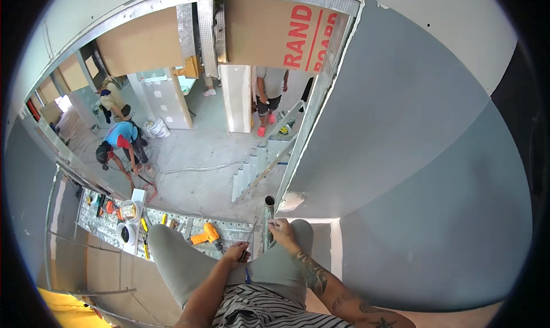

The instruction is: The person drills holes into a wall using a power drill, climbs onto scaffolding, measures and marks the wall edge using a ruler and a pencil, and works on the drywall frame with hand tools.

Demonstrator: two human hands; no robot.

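Observation:
My left hand (236, 252) is closed around the dark handle of a hand tool with a thin pointed blade (252, 229), which slants upward over the platform. What kind of tool it is cannot be made out. My right hand (281, 233) has its fingers curled together at an upright metal scaffold tube (268, 206) between my knees; whether they grip the tube or a small thing is hidden. Left of my hands, an orange cordless drill (207, 234) lies on the perforated metal scaffold platform (235, 229).
White buckets (126, 233), yellow-handled tools and other small things crowd the platform's left part. A grey wall (395, 127) rises close on my right. Below are a stepladder (266, 159), a cable on the floor, a bending person (121, 139) and other people farther off.

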